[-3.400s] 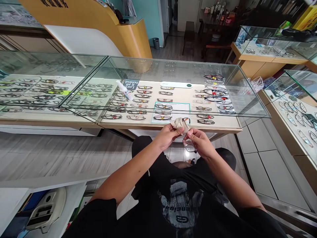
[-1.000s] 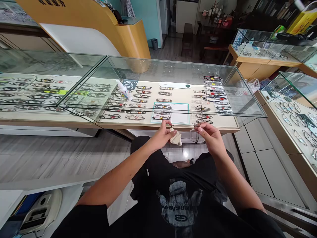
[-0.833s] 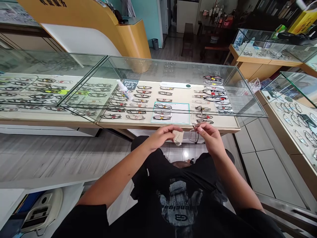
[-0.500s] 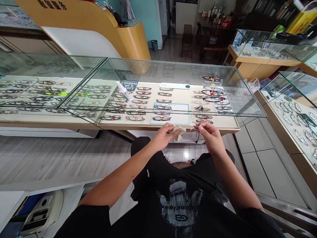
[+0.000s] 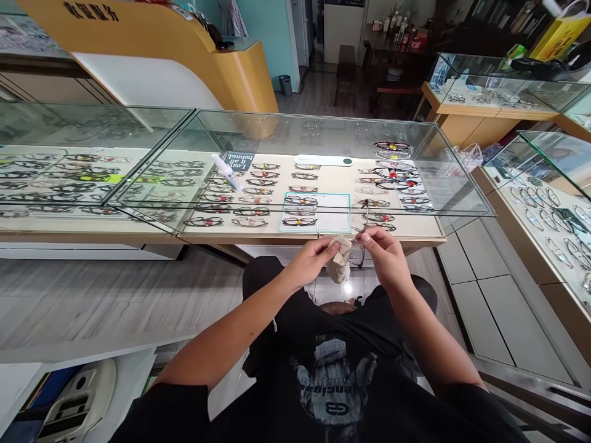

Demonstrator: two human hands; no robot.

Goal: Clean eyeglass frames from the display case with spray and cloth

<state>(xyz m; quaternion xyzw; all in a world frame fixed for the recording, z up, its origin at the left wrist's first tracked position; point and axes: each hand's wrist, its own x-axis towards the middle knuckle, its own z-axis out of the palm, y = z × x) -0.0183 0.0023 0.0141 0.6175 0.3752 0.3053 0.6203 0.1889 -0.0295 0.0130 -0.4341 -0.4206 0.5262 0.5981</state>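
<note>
My left hand [image 5: 310, 263] is closed on a beige cleaning cloth [image 5: 339, 261], which hangs down from the fingertips. Close by on the right, my right hand [image 5: 385, 253] pinches a pair of glasses [image 5: 361, 255] with a thin dark frame. One temple of the glasses points up in front of the display case and the lenses hang below the fingers. The cloth is right beside the lenses; whether it touches them I cannot tell. Both hands are above my lap, at the front edge of the glass display case [image 5: 318, 239].
A white spray bottle [image 5: 227, 171] stands on the glass top. Rows of eyeglass frames [image 5: 250, 211] lie inside the case. More glass cases stand to the right [image 5: 530, 203]. At lower left is a white and grey machine [image 5: 78, 400] on a shelf.
My left hand has brought the cloth rightward to the glasses, and more of the cloth now hangs down. The glasses have shifted slightly left and turned more edge-on.
</note>
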